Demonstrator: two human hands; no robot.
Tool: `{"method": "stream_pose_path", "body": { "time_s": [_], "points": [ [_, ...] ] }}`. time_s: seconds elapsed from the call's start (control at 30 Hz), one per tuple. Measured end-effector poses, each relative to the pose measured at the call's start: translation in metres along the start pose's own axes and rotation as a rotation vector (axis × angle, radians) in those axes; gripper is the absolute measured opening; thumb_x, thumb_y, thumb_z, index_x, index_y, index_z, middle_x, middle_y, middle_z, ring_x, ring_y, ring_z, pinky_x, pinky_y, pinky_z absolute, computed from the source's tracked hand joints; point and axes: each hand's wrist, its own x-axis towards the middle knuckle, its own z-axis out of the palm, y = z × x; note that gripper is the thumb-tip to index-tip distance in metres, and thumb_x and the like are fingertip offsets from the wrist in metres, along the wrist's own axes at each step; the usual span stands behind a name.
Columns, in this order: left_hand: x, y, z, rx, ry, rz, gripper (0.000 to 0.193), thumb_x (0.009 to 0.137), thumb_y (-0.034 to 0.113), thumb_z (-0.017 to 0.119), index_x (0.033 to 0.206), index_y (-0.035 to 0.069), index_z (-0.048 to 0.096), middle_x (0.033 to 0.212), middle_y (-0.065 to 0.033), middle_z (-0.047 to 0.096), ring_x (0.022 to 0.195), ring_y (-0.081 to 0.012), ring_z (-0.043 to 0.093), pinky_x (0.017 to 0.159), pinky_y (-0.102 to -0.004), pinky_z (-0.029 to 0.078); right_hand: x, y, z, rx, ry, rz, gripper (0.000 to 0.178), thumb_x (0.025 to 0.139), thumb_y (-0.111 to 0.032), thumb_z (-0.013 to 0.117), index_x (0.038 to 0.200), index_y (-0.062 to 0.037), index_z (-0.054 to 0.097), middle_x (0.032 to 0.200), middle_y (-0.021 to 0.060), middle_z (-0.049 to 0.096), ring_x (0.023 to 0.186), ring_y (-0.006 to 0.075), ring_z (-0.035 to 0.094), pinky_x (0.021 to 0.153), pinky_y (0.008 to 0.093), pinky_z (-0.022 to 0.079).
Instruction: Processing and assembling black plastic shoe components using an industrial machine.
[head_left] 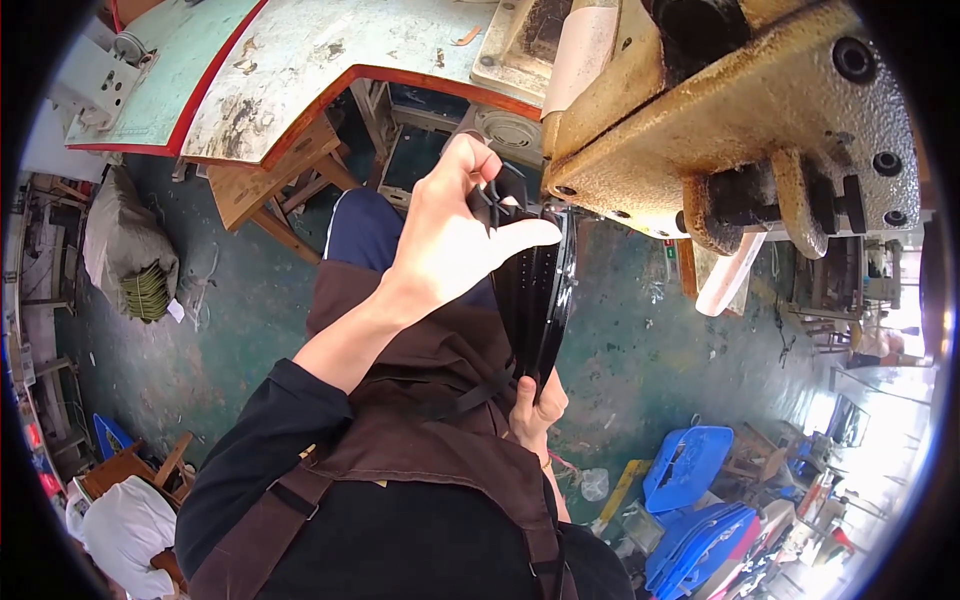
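The largest thing here is the machine (720,150), a yellowed casting jutting in from the upper right; its working point is out of sight. Next comes the pale tabletop (330,60) with its red edge, at the upper left. The black piece (541,310), long and glossy-edged with small light dots along one face, is off the tabletop, held upright-ish in front of the brown apron (430,430), its upper end just beside the machine's lower edge.

As for progress, the piece looks already shaped, and I would judge the work on it to be under way; no finished seam shows, so how much is left I cannot tell. Whether the upper end sits under the machine's working part is hidden too.

The left hand (445,235) has its fingers curled round the upper end, the thumb stretched out across it: a partly closed, loose-looking grip. The right hand (538,408) pinches the lower end, thumb on the near side, its fingers mostly hidden.
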Motion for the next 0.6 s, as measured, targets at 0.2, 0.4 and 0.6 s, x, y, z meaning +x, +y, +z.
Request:
{"method": "stream_pose_path", "body": {
  "time_s": [0.2, 0.4, 0.6],
  "points": [
    [-0.002, 0.008, -0.002, -0.094, -0.004, -0.216, 0.043, 0.060, 0.008, 0.082, 0.088, 0.006, 0.050, 0.071, -0.0011, 0.051, 0.058, -0.0087, 0.047, 0.055, -0.0217, 0.040, 0.009, 0.011, -0.032, -0.150, 0.074, 0.211, 0.020, 0.082, -0.016, 0.059, 0.086, 0.0042, 0.060, 0.080, 0.0103, 0.059, 0.062, 0.0168, 0.047, 0.057, 0.0261, 0.038],
    [-0.008, 0.004, 0.003, -0.161, -0.017, -0.303, 0.037, 0.062, 0.009, 0.081, 0.088, 0.005, 0.055, 0.070, -0.0009, 0.052, 0.059, -0.0076, 0.048, 0.056, -0.0197, 0.040, 0.053, 0.030, -0.068, 0.205, 0.360, 0.222, 0.021, 0.084, -0.015, 0.060, 0.090, 0.0049, 0.061, 0.076, 0.0072, 0.059, 0.065, 0.0114, 0.047, 0.061, 0.0228, 0.040],
    [-0.007, 0.004, 0.002, -0.150, -0.022, -0.300, 0.032, 0.065, 0.008, 0.079, 0.088, 0.005, 0.056, 0.067, -0.0006, 0.051, 0.058, -0.0068, 0.048, 0.056, -0.0188, 0.041, 0.065, 0.031, -0.076, 0.327, 0.270, 0.149, 0.015, 0.083, -0.008, 0.061, 0.092, 0.0044, 0.060, 0.078, 0.0057, 0.059, 0.066, 0.0102, 0.047, 0.064, 0.0211, 0.040]
  ]
}}
